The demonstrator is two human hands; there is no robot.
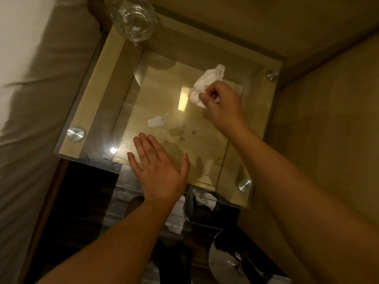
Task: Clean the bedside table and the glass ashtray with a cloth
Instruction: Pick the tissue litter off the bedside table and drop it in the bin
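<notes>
Right hand (222,105) pinches crumpled white cloth (207,84) on square glass-topped wooden worktop (106,78); left hand (159,171) lies open, flat, near small white puddle (155,121).

– How is the light?

– Dim and warm yellow. It seems to come from overhead, since a bright rectangular glare (184,98) sits on the glass top of the table (106,64), with a small hot spot (113,150) near its front edge.

– Shadows?

– Soft ones under the left hand (159,173).

– Sharpness?

– Soft overall; the bed (30,78) is smeared, and the edges bend with wide-angle distortion.
</notes>
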